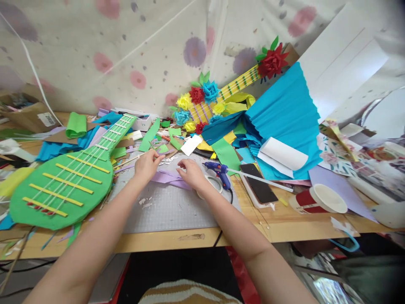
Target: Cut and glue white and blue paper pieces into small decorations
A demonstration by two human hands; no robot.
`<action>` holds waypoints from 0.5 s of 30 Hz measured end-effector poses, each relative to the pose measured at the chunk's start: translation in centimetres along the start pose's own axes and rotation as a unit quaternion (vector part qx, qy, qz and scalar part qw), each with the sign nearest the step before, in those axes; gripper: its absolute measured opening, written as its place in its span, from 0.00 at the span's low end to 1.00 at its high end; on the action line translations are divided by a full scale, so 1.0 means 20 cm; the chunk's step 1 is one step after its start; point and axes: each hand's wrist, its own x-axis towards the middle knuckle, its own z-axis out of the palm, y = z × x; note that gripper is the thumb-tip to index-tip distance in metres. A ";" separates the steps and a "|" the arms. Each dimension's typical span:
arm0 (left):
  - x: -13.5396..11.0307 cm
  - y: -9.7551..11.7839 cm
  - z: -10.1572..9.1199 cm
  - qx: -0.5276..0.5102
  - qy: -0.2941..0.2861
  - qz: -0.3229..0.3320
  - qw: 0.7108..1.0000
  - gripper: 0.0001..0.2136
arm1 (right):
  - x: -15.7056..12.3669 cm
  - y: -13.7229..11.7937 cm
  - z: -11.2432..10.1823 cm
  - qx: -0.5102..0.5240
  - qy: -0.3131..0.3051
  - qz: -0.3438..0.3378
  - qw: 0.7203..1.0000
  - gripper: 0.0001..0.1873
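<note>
Over the grey cutting mat (177, 215) my left hand (147, 165) has its thumb and finger pinched together; what is between them is too small to make out. My right hand (191, 172) is open, its thumb and fingers apart and bent inward. Between and below the hands lie strips of purple paper (169, 177). Small white pieces (167, 160) are scattered just beyond. Close to the right hand are a blue glue gun (219, 171) with a long glue stick in its back and a roll of white tape (215, 184), partly hidden by my wrist.
A green paper lute (68, 177) with yellow bars lies at left. Behind, a flower-covered paper guitar (202, 105) leans against the curtain. Blue crepe paper (284, 114), a phone (257, 183) and a paper cup (318, 199) are at right. A black cord (231, 197) hangs over the table edge.
</note>
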 end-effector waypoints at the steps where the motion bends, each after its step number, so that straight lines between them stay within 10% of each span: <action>1: 0.00 0.01 0.01 0.008 0.002 -0.004 1.000 0.16 | 0.02 -0.01 -0.02 -0.001 0.004 -0.001 1.000 0.08; 9: -0.08 -0.03 0.14 -0.059 0.051 0.027 0.997 0.10 | 0.17 -0.02 -0.09 0.062 0.050 0.073 0.994 0.09; 15: -0.14 -0.18 0.17 -0.057 -0.064 0.248 0.965 0.13 | 0.28 0.08 -0.02 0.269 0.116 0.190 0.937 0.12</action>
